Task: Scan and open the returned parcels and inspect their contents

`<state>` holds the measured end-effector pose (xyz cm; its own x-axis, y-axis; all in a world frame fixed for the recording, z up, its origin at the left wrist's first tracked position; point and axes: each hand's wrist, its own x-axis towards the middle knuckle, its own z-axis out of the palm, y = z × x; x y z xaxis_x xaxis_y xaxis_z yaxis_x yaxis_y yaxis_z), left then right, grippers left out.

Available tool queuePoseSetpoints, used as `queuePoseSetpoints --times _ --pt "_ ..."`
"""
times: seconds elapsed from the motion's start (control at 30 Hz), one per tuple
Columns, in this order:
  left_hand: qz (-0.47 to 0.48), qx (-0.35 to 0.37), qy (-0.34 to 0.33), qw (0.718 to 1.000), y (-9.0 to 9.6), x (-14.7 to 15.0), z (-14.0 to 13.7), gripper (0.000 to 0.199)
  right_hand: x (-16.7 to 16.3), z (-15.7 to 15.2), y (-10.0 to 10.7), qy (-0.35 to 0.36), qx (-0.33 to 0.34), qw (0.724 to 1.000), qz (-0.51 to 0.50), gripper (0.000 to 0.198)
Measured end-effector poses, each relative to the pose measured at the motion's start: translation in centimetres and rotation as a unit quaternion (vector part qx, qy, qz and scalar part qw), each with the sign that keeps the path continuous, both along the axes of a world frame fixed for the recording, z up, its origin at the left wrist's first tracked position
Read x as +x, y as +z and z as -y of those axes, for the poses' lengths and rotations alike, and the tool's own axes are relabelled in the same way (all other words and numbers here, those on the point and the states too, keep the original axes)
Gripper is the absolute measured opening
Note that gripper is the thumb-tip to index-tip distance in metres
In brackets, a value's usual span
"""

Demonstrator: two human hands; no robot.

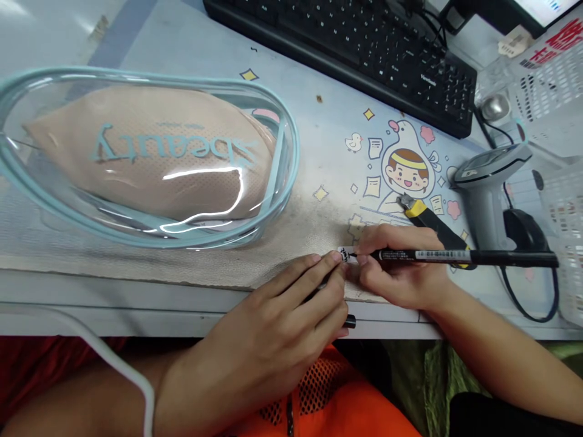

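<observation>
In my right hand (403, 267) is a slim black marker pen (496, 258), gripped close to its tip and lying nearly level. Its point touches a small white label (345, 254) that bears black handwriting. My left hand (282, 331) is closed, its fingertips holding down the label's left side. A black pen cap (350, 321) sticks out below those fingers, and a bit of something black shows between them. What lies under the left palm is hidden. Behind the right hand, yellow-and-black cutting pliers (435, 227) rest on the printed desk mat (314, 212).
A clear pouch with light-blue trim (291, 152) holds a beige item at left. Along the back lies a black keyboard (364, 54). A grey barcode scanner (487, 188), a black mouse (526, 230) and white plastic baskets (546, 91) stand right. A white cable (113, 358) crosses my left forearm.
</observation>
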<state>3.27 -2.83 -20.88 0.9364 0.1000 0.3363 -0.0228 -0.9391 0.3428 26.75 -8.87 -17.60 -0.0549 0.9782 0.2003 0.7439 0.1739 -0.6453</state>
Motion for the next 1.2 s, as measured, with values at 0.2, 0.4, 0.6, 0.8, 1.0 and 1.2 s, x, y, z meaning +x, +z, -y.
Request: queuePoseSetpoints --times 0.2,0.4,0.6,0.8,1.0,1.2 --pt "0.003 0.006 -0.004 1.000 -0.1 -0.1 0.0 0.020 0.0 0.0 0.2 0.001 0.006 1.000 0.010 0.013" --pt "0.000 0.014 -0.002 1.000 0.0 0.0 0.0 0.020 0.2 0.0 -0.2 0.001 0.001 0.998 -0.056 0.013" --pt "0.008 0.005 0.013 1.000 0.0 0.5 -0.1 0.023 1.5 0.0 -0.1 -0.058 0.006 0.976 -0.208 0.001" --pt "0.061 -0.063 0.057 0.995 0.5 0.5 -0.1 0.020 2.2 1.0 2.4 0.070 -0.039 0.942 -0.327 0.023" --pt "0.137 -0.136 0.062 0.979 0.4 0.0 0.0 0.020 0.0 2.4 3.0 0.155 -0.064 0.890 -0.425 0.058" --pt "0.167 -0.091 0.048 0.981 0.1 0.0 0.1 0.027 -2.3 2.9 0.8 0.146 -0.067 0.921 -0.354 0.050"
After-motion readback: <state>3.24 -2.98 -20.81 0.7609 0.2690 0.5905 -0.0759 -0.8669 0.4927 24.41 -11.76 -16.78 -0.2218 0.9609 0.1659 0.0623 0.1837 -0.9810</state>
